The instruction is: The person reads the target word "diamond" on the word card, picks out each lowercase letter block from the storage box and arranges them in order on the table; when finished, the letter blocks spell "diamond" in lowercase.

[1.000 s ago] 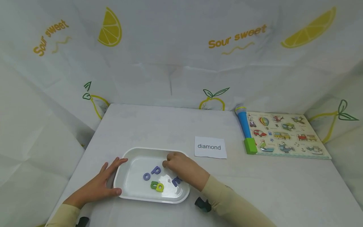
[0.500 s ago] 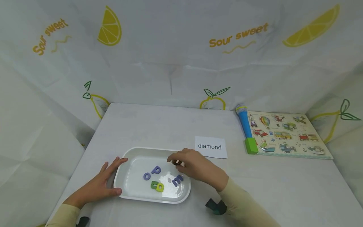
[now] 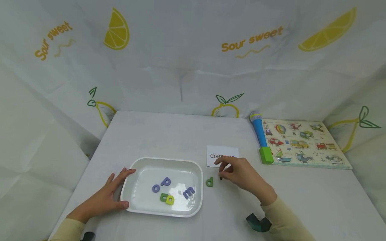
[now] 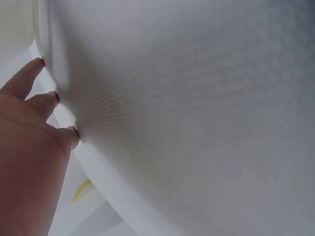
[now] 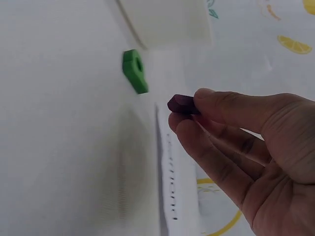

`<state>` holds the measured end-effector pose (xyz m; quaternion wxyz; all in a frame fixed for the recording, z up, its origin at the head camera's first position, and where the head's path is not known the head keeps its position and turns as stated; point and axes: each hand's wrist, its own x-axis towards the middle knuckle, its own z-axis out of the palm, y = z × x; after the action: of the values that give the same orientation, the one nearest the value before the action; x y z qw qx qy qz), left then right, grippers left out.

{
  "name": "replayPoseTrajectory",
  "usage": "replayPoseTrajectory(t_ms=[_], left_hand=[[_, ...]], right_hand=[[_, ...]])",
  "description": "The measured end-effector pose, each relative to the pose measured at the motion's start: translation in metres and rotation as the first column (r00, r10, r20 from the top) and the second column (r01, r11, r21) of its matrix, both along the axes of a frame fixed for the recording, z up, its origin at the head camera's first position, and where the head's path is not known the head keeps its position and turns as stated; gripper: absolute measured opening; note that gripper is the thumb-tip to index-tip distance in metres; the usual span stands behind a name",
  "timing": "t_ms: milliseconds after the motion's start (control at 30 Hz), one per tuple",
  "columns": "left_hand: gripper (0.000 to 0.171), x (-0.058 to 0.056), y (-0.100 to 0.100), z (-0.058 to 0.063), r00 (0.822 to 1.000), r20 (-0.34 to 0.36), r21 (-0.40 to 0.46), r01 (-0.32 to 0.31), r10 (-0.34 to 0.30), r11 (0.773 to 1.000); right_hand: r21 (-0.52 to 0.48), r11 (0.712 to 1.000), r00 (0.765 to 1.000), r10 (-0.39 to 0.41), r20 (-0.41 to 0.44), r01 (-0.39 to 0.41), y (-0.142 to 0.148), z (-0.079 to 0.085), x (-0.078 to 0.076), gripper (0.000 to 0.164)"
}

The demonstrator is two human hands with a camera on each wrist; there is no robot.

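Observation:
My right hand (image 3: pixel 241 172) is over the table, just in front of a white card (image 3: pixel 212 150) printed "diamond", partly covering it in the head view. Between thumb and fingers it pinches a small dark purplish piece (image 5: pixel 180 104), whose full shape is hidden by the fingers. A green letter d (image 3: pixel 209 181) lies on the table left of that hand. The white tray (image 3: pixel 137 209) holds two purple letters (image 3: pixel 155 188) near its middle, a purple m (image 3: pixel 188 192) at the right, and a green letter (image 3: pixel 164 197) against a yellow one (image 3: pixel 170 199). My left hand (image 3: pixel 104 197) rests spread at the tray's left rim.
At the back right lies a wooden picture puzzle board (image 3: pixel 307 144) with vehicle pieces. A toy microphone (image 3: pixel 258 130) with a blue handle and green base sits along its left edge. White cloth (image 3: pixel 181 80) with lemon prints hangs behind the table.
My right hand has lifted the small dark piece out of the tray and carried it right, to in front of the card. The green d is now uncovered. My left hand has stayed put.

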<state>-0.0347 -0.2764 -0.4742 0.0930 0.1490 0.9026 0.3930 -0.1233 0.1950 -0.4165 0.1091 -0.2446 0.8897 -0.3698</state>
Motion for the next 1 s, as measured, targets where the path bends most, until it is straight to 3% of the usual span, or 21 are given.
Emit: replayPoseTrajectory(t_ms=[133,300,600,1000], left_hand=[[0.092,0.0,0.0,-0.001,0.999,-0.043,-0.012,0.016,-0.017,1.0],[0.093,0.0,0.003,0.002,1.0,-0.016,0.0,0.011,-0.011,1.0],[0.097,-0.003,-0.003,-0.002,0.999,-0.024,-0.019,0.024,-0.025,1.0],[0.096,-0.002,-0.002,-0.003,0.999,-0.035,-0.024,0.018,-0.019,1.0]], right_hand=[[0.033,0.999,0.999,-0.027,0.031,0.026,0.0,-0.024,0.002,0.026],[0.056,0.997,0.999,-0.046,-0.009,0.047,-0.001,-0.039,0.004,0.022],[0.033,0.995,0.996,0.09,-0.013,-0.09,0.005,-0.036,0.008,0.036],[0.07,0.995,0.995,0.076,-0.061,-0.072,-0.006,-0.039,0.012,0.031]])
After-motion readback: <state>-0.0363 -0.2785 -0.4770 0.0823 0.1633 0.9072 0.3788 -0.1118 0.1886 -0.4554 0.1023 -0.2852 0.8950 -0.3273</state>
